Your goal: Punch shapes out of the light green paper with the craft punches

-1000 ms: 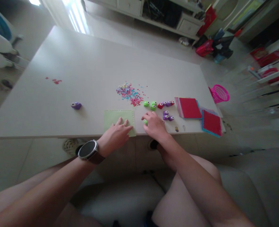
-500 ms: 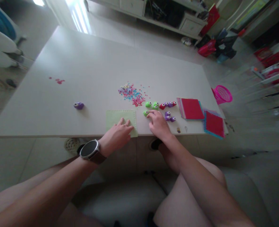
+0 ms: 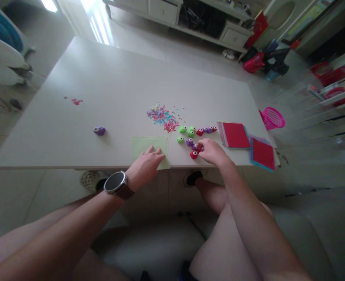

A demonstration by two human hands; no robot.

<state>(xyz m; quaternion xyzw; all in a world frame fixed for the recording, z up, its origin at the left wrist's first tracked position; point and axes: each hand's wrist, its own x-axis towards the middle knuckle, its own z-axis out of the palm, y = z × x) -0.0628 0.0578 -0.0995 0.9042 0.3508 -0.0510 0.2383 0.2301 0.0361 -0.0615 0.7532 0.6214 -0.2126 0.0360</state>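
Tabletop (image 3: 116, 82): grn sheet (image 3: 141, 146) under L hand (image 3: 145, 167), red pc (image 3: 193, 155) by R (image 3: 214, 152).

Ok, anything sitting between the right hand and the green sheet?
Yes. On the sheet's side of the right hand, a red piece and a purple piece lie close by its fingertips. A green piece sits nearer the green sheet, where the left hand rests.

One head-worn camera looks forward and down across the table (image 3: 119, 86), fairly near.
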